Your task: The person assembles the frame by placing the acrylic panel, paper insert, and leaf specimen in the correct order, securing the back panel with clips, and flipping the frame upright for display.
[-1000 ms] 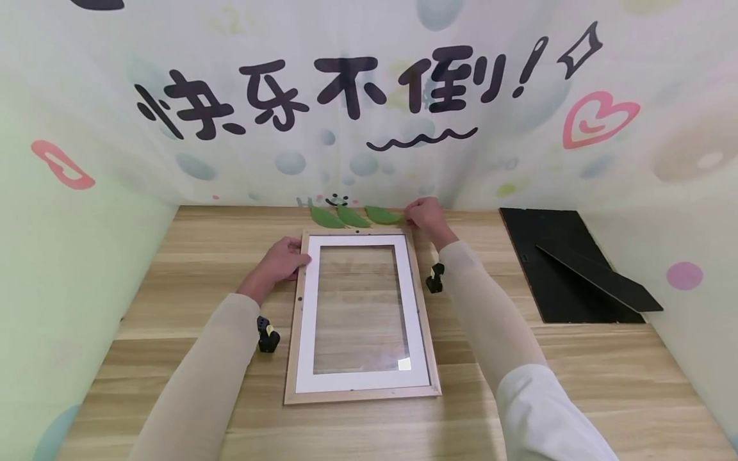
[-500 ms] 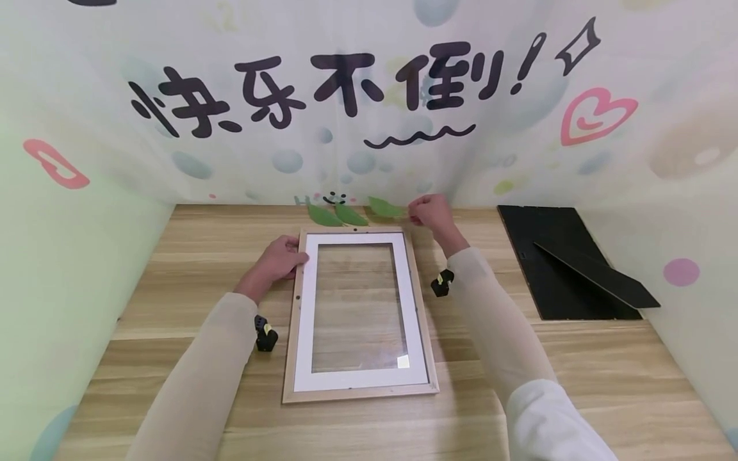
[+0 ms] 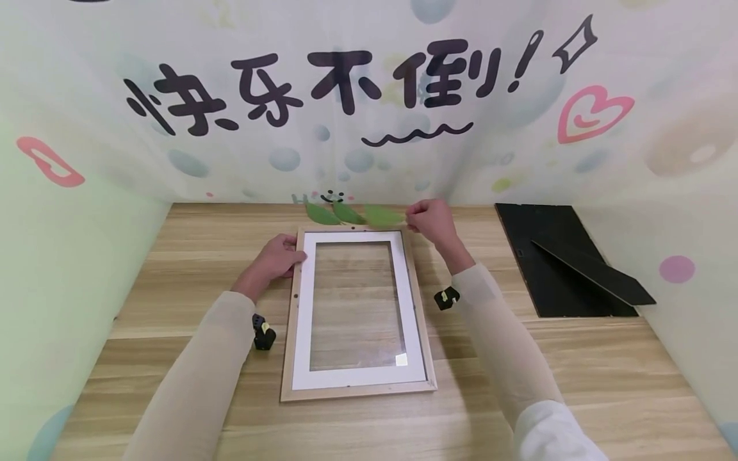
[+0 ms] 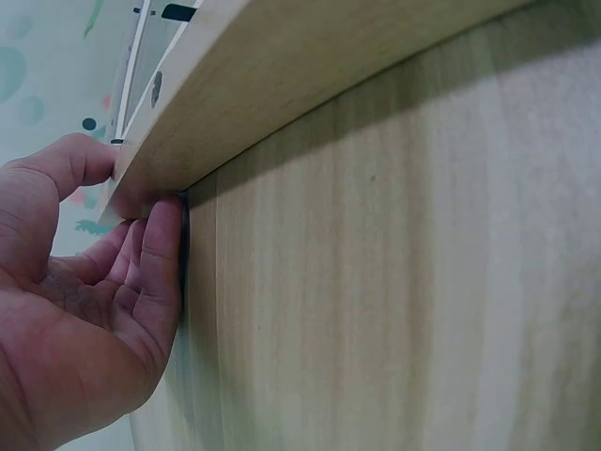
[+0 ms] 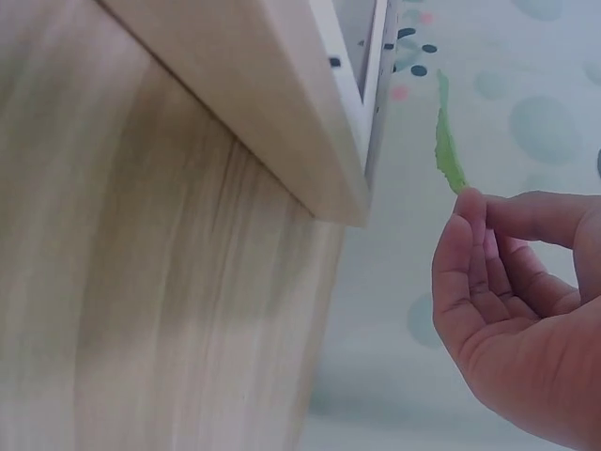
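A wooden picture frame [image 3: 288, 333] with a white mat [image 3: 303, 320] and a clear pane [image 3: 354, 307] lies on the table. My left hand [image 3: 275, 258] grips its upper left side, thumb on top and fingers against the outer side, as the left wrist view also shows. Beyond the frame's top right corner, my right hand [image 3: 434, 221] pinches a green leaf [image 3: 383, 216] by its right end. In the right wrist view this leaf [image 5: 447, 141] is held edge-on, off the table. Two more leaves, one on the left [image 3: 321, 214] and one beside it [image 3: 348, 213], lie along the table's back edge.
On the right lies a black backing board [image 3: 553, 256] with its stand leg [image 3: 594, 272] folded out. A printed cloth wall [image 3: 357, 160] rises at the table's back edge. Side walls close in the wooden table [image 3: 190, 275] left and right.
My right hand has lifted the right-hand leaf and brought it slightly towards me, near the frame's top edge. The left hand keeps its grip on the frame. The head view has shifted slightly.
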A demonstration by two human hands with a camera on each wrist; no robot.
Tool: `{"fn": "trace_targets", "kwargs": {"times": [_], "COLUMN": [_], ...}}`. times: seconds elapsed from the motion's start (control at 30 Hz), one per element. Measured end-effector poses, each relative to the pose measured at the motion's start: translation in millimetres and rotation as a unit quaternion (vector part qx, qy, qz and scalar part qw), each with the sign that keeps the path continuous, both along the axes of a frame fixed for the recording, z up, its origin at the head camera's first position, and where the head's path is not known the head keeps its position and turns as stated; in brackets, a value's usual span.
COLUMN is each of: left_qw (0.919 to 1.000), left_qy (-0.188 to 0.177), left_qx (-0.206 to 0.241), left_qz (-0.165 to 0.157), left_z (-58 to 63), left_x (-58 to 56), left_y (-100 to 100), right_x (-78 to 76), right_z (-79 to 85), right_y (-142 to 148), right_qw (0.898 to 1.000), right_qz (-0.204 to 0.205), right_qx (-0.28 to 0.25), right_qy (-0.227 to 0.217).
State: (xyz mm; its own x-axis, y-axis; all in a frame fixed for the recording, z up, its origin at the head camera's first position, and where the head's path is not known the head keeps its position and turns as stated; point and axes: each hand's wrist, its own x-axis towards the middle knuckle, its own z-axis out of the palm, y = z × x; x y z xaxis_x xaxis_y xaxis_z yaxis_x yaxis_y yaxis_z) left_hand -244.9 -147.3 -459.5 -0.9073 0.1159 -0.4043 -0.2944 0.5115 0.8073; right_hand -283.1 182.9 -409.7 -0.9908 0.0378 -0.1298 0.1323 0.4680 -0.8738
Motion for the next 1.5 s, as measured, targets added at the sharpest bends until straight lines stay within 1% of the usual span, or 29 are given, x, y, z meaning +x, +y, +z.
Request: {"fn": "trace_targets", "kwargs": {"times": [0.17, 0.37, 0.7, 1.0, 1.33, 1.5], "left_qw": [1.0, 1.0, 1.0, 1.0, 1.0, 1.0], "left_qy": [-0.001, -0.001, 0.002, 0.001, -0.004, -0.006], "left_qx": [0.0, -0.001, 0.0, 0.001, 0.005, 0.007], "left_qz": [0.001, 0.001, -0.001, -0.002, 0.001, 0.001], "left_z": [-0.3, 0.2, -0.3, 1.3, -0.2, 1.7], "left_x": [0.5, 0.5, -0.3, -0.8, -2.1, -1.9], "left_y": [0.6, 0.9, 0.6, 0.5, 0.5, -0.1], "right_x": [10.6, 23.0, 37.7, 44.8, 48.1, 47.5], "right_z": [1.6, -0.7, -4.3, -9.2, -15.4, -14.5], "right_y": [-4.1, -10.6, -18.7, -25.5, -36.2, -40.3], "right_qw": [1.0, 0.999, 0.999, 0.996, 0.99, 0.983], "right_qz": [0.006, 0.018, 0.038, 0.072, 0.111, 0.133], "right_qx": [0.003, 0.014, 0.027, 0.052, 0.08, 0.122], "right_qy": [0.009, 0.027, 0.016, 0.008, 0.019, 0.032]}}
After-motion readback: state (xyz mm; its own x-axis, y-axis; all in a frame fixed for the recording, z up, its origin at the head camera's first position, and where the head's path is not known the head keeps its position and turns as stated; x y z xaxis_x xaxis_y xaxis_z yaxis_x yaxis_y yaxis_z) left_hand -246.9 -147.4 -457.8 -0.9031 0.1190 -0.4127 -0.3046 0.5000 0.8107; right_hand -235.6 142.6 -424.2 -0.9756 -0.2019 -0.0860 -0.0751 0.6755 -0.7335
